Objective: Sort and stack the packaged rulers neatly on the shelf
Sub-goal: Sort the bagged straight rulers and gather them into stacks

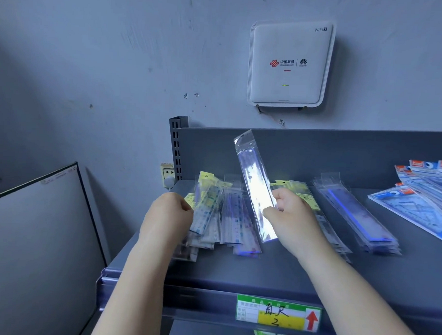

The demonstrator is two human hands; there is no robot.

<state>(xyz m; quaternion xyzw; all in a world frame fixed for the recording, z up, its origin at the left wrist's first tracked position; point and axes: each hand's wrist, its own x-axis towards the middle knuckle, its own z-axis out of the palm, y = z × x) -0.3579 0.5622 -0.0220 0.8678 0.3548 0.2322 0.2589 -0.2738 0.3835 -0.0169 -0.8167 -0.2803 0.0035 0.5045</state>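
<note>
Price tag (278, 313) on shelf (273, 276) edge. Right hand (292, 216) pinched one ruler (255, 189), lifted and tilted. Left hand (168, 217) gripped the messy pile (220, 218). One stack (357, 216) looked tidy; most sorting left.

Dark grey metal shelf (273, 271) across the lower right of the frame, with a raised back panel and a slotted upright at its upper left corner. On it, left of centre: a loose, fanned heap of packaged rulers (220, 218). Right of centre: a neater stack of clear-sleeved blue rulers (359, 219), lying diagonally. At the far right edge: overlapping blue geometry sets (421, 199). On the front lip: a green-and-yellow price label (278, 313) with a red arrow.
</note>
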